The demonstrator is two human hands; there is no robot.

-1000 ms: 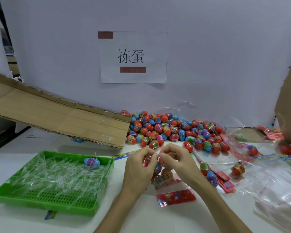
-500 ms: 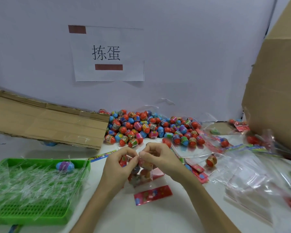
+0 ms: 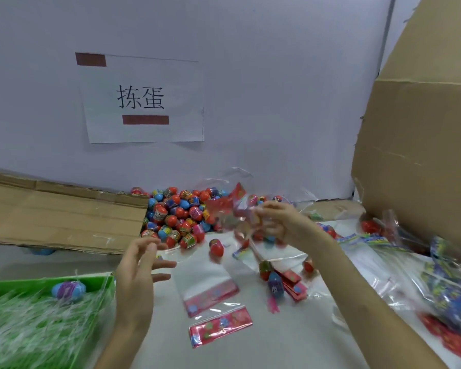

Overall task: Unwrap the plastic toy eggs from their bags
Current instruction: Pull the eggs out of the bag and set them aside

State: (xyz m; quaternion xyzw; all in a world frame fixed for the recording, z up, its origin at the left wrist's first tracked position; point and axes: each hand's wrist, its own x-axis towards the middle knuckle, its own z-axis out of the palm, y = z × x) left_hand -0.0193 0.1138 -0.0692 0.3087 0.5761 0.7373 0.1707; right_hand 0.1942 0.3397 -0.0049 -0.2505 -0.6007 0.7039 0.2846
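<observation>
The step in hand looks like emptying an opened bag over the loose eggs. To do it well, the right hand [image 3: 280, 222] should hold its pinch on the clear bag [image 3: 228, 214] near the bottom, mouth turned down, and shake lightly above the pile of eggs [image 3: 179, 214] so the contents land there and do not roll toward the table [image 3: 250, 350] edge. The left hand [image 3: 139, 265] hovers low beside the green tray [image 3: 96, 283], its fingers straight and spread, holding nothing; it is well placed to stop a stray egg.

The right hand's fingers are curled and seem to pinch the bag's film, though motion blur hides the exact grip. The bag is raised above the table just in front of the pile, crumpled, glossy and see-through, with a red printed header. 1 red egg [image 3: 216, 247] sits blurred below it, near the pile's front edge; whether it is falling or at rest I cannot tell.
</observation>
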